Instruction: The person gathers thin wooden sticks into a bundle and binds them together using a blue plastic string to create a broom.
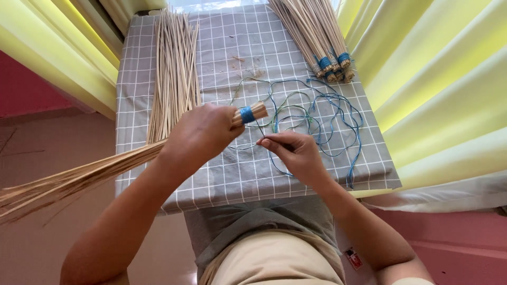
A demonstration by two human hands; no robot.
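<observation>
My left hand [203, 133] grips a bundle of thin pale sticks [79, 177] near its butt end, where blue cord [246, 114] is wound around it. The bundle fans out to the lower left, past the table edge. My right hand [296, 153] pinches a strand of the blue cord just right of the wrapped end, fingers closed on it. The strand runs back into a loose tangle of blue and green cords [322, 116] lying on the cloth.
A grey checked cloth [227, 47] covers the small table. Loose sticks [174, 74] lie in a pile at the left. Several finished bundles tied with blue cord [322, 42] rest at the far right. Yellow curtains [438, 84] hang on both sides.
</observation>
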